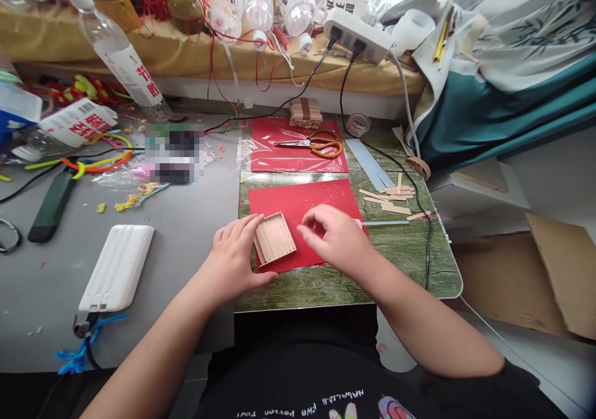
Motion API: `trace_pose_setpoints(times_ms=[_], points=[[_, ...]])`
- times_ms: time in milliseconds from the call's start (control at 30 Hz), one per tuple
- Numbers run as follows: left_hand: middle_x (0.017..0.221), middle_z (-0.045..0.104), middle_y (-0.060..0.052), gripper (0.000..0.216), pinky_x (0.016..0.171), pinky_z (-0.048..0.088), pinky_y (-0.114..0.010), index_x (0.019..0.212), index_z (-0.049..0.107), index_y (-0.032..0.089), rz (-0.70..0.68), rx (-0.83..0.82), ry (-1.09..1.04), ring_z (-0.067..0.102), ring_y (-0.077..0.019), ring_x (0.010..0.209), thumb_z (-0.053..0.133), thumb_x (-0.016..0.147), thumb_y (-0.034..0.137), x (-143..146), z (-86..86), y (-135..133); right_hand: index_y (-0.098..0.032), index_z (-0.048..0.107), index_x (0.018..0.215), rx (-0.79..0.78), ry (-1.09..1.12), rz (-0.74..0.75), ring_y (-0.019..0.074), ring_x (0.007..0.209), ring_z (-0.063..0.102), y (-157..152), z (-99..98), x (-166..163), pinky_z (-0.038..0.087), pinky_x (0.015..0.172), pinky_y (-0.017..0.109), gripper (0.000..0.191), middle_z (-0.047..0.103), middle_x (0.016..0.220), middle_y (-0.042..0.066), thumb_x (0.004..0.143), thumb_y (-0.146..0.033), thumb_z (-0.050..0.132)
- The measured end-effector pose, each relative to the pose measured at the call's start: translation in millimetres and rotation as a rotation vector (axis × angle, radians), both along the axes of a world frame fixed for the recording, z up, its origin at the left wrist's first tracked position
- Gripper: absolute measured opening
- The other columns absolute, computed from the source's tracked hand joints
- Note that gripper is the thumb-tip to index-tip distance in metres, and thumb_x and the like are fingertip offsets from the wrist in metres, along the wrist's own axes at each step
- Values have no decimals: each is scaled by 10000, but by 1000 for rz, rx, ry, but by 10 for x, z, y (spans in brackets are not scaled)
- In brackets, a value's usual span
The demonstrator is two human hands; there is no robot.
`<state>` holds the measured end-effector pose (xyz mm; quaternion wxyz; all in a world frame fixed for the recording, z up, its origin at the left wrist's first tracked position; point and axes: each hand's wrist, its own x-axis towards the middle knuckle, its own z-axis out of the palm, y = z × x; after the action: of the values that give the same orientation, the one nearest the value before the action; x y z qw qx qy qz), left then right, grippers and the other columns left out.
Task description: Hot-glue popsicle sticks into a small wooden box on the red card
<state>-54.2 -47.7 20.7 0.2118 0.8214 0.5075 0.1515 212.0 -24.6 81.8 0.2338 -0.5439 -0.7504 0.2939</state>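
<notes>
A small tray of glued wooden craft sticks lies on a red sheet on the green wood-grain mat. My left hand grips the tray's left edge, fingers along its top and thumb under its near corner. My right hand hovers just right of the tray with fingers curled in a pinch; what it holds, if anything, is too small to make out. A thin blue-white glue stick pokes out to the right from behind that hand.
Loose craft sticks and pale blue strips lie right of the red sheet. Orange-handled scissors rest on a second red sheet beyond. A white power bank sits left on the grey table. Black cables run along the mat's right edge.
</notes>
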Motion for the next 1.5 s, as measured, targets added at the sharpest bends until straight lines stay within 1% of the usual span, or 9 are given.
trace_pose_setpoints(times_ms=[67,167,233,367,533,767,1000,1233,1500], points=[[1632,455,-174,1153,1181,326,-589,1656,212,315,14,8,0,442,-427,1486,880,741,524,-8,-23,-7,-212,683,849,-188,-12,5,179,736,622,-226,-100,-8,448,675,322,200,702,809,22,1006,-324,631],[1600,493,-164,1116,1172,337,-583,1639,245,310,20,-10,6,469,-423,1460,873,736,499,-2,-48,8,-212,706,890,-361,34,-13,175,734,639,-502,-280,-32,458,653,313,151,723,846,22,981,-321,655],[1563,530,-161,1066,1158,350,-578,1624,271,301,43,-7,13,494,-417,1434,858,757,501,31,-62,5,-209,726,1023,-415,85,-27,176,768,658,-624,-389,-60,488,678,318,126,736,924,31,968,-303,662],[1504,575,-170,966,1092,388,-577,1598,314,286,147,30,47,540,-418,1371,825,812,517,159,-65,-77,-186,616,1418,-509,231,-52,148,745,658,-747,-534,-115,541,714,333,479,727,1116,67,963,-321,679],[1527,552,-201,1041,1079,385,-618,1603,309,282,231,35,59,525,-460,1370,854,773,593,289,-41,-229,-164,435,1606,-667,439,-72,139,758,650,-804,-629,-152,548,671,310,688,700,1077,54,997,-394,659],[1451,604,-174,861,1081,459,-600,1568,344,259,271,-108,-68,584,-397,1319,762,884,573,200,-15,-225,-183,275,1684,-696,570,-123,122,736,605,-790,-651,-127,527,581,266,812,648,1086,47,988,-357,655],[1390,656,-116,665,935,587,-449,1510,425,282,254,-280,-223,707,-281,1125,702,947,502,184,61,-210,-231,86,1728,-728,625,-180,134,721,629,-783,-650,-113,532,526,263,946,623,1086,39,983,-363,655],[1156,741,-71,521,820,597,-401,1408,544,285,241,-300,-185,738,-266,1013,701,928,415,165,25,-234,-246,190,1702,-642,622,-220,138,806,606,-922,-724,-55,578,648,301,862,617,1143,51,982,-321,658],[1034,759,-32,396,796,582,-393,1308,610,292,229,-195,-143,744,-260,914,684,924,352,190,-45,-198,-301,208,1688,-708,739,-208,135,747,623,-910,-737,14,567,556,268,841,594,1071,25,973,-309,652]])
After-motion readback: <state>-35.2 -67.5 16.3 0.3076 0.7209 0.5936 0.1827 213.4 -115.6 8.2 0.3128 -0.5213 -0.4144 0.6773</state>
